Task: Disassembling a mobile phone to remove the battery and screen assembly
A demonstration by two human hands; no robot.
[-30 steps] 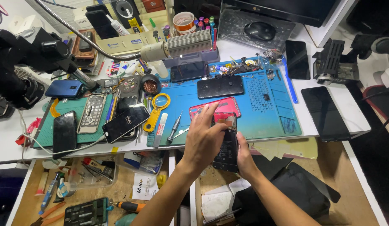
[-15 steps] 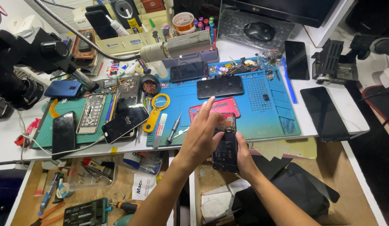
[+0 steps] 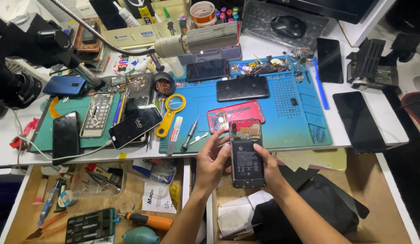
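Opened phone (image 3: 247, 156), back cover off, battery and board showing, held over the table (image 3: 377, 108) edge above the open drawer (image 3: 382, 194). Right hand (image 3: 269, 168) grips its right side and lower end. Left hand (image 3: 213, 158), fingers curled, touches the left edge near the top; a second ago it lay flat across the phone and hid most of it, now the battery face is exposed.

Right drawer holds a black cloth (image 3: 318, 212) and white papers (image 3: 237, 214). Left drawer (image 3: 20, 212) holds an orange screwdriver (image 3: 149, 221), a bit set case (image 3: 90, 226), a teal blower bulb (image 3: 142, 236).

Beyond, on the blue mat (image 3: 305, 122): red back cover (image 3: 237, 115) just past the phone, black phone (image 3: 242, 88) farther back.
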